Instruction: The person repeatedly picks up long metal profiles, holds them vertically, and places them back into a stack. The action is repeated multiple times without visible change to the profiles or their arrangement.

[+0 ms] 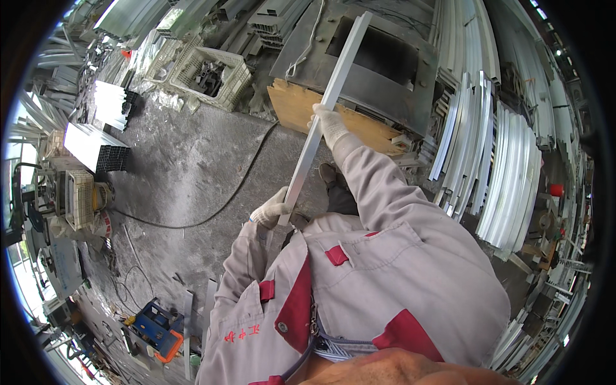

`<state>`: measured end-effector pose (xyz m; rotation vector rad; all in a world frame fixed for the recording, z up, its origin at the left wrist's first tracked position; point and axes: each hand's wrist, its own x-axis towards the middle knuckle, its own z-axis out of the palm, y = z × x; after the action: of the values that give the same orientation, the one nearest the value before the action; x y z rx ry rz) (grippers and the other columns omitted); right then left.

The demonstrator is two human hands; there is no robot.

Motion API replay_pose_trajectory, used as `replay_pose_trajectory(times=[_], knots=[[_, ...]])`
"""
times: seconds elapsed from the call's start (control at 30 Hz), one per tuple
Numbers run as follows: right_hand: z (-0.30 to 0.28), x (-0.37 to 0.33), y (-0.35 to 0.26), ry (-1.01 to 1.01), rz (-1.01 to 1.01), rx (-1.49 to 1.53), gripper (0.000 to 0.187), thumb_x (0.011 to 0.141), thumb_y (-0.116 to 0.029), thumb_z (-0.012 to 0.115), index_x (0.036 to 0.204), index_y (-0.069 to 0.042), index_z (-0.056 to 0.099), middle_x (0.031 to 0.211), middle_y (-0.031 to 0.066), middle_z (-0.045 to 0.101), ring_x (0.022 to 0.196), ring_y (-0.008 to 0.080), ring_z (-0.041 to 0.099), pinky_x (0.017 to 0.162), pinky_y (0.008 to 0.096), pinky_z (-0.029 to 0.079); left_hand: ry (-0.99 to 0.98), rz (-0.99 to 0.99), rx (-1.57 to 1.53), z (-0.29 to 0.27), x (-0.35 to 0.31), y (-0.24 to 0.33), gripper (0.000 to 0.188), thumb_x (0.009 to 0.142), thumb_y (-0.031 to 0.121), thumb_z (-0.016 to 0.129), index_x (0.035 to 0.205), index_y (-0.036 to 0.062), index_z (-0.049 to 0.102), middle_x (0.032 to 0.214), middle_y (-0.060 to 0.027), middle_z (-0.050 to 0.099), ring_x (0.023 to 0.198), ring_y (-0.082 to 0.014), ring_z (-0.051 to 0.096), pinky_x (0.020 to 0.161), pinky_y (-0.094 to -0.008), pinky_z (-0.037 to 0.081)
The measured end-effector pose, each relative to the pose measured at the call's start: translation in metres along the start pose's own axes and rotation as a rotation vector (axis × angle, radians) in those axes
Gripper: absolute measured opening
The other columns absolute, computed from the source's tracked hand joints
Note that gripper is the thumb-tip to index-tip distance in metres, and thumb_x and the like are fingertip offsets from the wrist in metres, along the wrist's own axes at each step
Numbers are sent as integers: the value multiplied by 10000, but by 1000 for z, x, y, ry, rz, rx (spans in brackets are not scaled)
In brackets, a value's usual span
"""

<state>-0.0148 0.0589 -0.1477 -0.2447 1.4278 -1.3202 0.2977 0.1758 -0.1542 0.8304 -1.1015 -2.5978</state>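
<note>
A long silver metal profile [340, 74] slants up and away in front of my body. Near its lower end, my left hand [272, 206], in a pale knit work glove, is closed round it. Farther up, my right hand [329, 124], gloved the same way, grips the bar near its middle. The bar's far end reaches over a dark metal machine table [391, 61] with a rectangular opening. A wooden board [333, 119] runs along the near side of that table, below the bar.
Stacked metal profiles [510, 173] lie to the right, with more bundles [96, 147] on the left. A white plastic crate [212, 77] holds dark offcuts. Across the grey floor [186, 154] runs a black cable [239, 186]. A blue and orange tool [160, 330] stands at lower left.
</note>
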Motion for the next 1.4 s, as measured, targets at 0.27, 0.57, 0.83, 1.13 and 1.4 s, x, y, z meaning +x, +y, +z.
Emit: replay_pose_trajectory(times=[0.27,0.57,0.83,1.13,1.4], knots=[[20,-6,44,104,103,-157,365,1048,-385,800,1117,-35,724,935,75,694,772,222,707,753,411,629,-24,-42,-228,-14,-33,-37,1121,712,504,1052,1571,16,522,1029,-54,674,767,-152,658,629,-312,513],[59,-63,43,173,131,-448,869,930,-433,827,1611,14,526,1494,327,701,1391,442,712,1191,486,567,69,-184,-648,-14,-111,-50,893,867,272,963,1622,-6,574,1299,-135,781,1059,-256,761,919,-418,658],[74,-110,40,111,195,-389,1074,837,-359,996,1651,13,403,1533,294,669,1400,405,713,1174,470,592,-25,-192,-837,-20,-153,-55,826,872,208,916,1605,-21,612,1404,-185,801,1224,-321,798,1064,-473,670],[82,-143,64,137,231,-387,1110,805,-359,1056,1633,13,418,1566,269,635,1412,402,692,1189,481,590,71,-192,-832,1,-207,-52,835,872,220,901,1611,-29,600,1419,-187,789,1244,-314,784,1099,-458,639],[44,-172,69,-157,108,-414,1193,751,-395,1076,1647,36,417,1558,240,636,1440,386,657,1230,452,558,184,-167,-765,20,-242,-65,844,872,230,889,1615,-37,589,1433,-189,778,1263,-308,772,1130,-445,612]])
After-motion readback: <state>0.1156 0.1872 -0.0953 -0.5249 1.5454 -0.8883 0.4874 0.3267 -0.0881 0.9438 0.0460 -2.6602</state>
